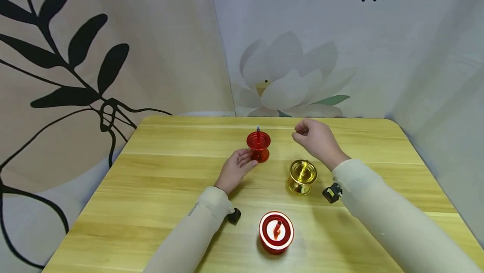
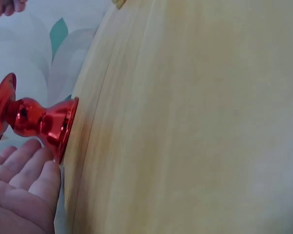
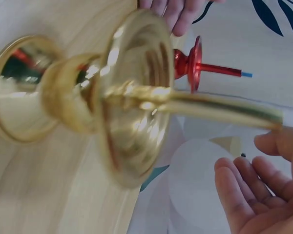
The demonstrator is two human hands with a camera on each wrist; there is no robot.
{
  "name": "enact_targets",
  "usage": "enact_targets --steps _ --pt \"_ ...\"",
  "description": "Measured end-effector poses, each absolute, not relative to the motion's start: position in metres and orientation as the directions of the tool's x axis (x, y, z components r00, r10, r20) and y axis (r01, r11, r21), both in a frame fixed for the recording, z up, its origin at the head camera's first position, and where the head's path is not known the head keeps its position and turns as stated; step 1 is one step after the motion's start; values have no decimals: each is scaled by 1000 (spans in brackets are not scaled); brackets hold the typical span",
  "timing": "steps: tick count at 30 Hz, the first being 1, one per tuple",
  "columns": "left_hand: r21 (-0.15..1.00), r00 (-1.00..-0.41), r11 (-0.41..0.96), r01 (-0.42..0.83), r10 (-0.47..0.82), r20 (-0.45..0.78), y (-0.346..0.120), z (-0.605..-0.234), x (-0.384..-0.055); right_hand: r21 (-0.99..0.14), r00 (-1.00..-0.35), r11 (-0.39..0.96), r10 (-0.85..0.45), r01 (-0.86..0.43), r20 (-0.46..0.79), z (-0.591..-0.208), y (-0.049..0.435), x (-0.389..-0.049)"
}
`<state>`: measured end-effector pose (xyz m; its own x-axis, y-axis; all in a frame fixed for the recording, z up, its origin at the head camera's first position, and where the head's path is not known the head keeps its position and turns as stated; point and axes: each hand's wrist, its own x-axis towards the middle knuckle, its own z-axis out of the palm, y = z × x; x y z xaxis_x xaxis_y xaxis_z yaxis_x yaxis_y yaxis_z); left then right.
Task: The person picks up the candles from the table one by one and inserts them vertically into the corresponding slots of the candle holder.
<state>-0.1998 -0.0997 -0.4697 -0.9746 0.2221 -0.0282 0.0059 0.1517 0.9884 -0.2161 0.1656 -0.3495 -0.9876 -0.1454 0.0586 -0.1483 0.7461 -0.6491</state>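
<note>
A shiny red candle holder (image 1: 259,153) stands upright toward the back of the table, its thin stem tipped in blue. My left hand (image 1: 237,168) is beside its foot, fingers extended with the palm turned toward it; the left wrist view shows the fingertips (image 2: 50,170) right at the base. A gold candle holder (image 1: 300,187) with a wide dish and a central tube stands to the right and nearer. Beyond it, my right hand (image 1: 317,140) is raised with loosely bent fingers. In the right wrist view nothing shows between its thumb and fingers.
Nearer the front stands another red candle holder (image 1: 274,248) with a white ring at its rim and a red stem. All three are on a wooden table (image 1: 159,206). A printed curtain (image 1: 181,46) hangs behind and along the sides.
</note>
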Motion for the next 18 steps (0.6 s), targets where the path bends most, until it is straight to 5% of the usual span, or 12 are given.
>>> enact_targets --steps 18 --pt "992 -913 113 62 408 10 -74 -461 -185 -625 -995 778 -99 -64 -21 -372 220 -201"
